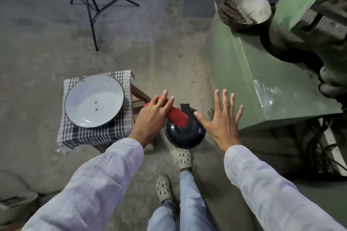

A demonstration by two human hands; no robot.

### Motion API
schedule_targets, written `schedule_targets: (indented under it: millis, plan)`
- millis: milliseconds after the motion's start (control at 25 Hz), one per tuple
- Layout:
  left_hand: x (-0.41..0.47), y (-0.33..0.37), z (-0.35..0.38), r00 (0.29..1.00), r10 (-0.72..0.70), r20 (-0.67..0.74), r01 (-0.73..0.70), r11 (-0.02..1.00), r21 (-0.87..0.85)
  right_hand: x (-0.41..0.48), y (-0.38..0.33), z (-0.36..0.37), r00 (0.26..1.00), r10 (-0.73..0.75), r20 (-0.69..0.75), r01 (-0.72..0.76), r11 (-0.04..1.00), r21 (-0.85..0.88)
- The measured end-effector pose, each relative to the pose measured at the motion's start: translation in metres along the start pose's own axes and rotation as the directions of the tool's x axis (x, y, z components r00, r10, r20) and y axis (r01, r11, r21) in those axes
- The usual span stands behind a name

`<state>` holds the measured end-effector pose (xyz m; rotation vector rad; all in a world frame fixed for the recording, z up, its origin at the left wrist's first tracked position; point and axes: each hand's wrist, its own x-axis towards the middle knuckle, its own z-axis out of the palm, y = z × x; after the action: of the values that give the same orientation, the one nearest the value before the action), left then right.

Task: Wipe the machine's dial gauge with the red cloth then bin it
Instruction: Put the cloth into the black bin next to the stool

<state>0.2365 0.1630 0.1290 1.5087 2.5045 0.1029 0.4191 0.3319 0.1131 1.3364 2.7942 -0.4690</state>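
Head view looks straight down at a dusty concrete floor. Just left of centre, the left hand (153, 116) lies palm down over the red cloth (176, 116), fingers extended along it rather than curled; whether it grips the cloth from beneath cannot be told. The cloth's free end reaches out over a dark round bin (185, 130) standing on the floor at centre. The right hand (221, 122) is spread flat and holds nothing, hovering just right of the bin. At left centre, a white enamel plate (93, 99) sits on a checked cloth (90, 135) draped over a wooden stool (139, 97). A green machine (253, 73) fills the right side, and a black tripod (90, 0) stands upper left.
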Motion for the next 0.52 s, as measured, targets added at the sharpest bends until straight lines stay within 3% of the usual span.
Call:
schedule_targets:
  millis: [200,520]
  plan:
    - [0.012,0.004,0.082,0.99,0.021,0.137,-0.016,0.999,-0.034,-0.004,0.038,0.073,0.991,0.047,0.128,-0.044,0.999,-0.027]
    - [0.027,0.015,0.141,0.979,0.081,0.187,-0.067,0.994,-0.083,-0.004,0.068,0.128,0.97,0.099,0.22,-0.093,0.995,-0.038]
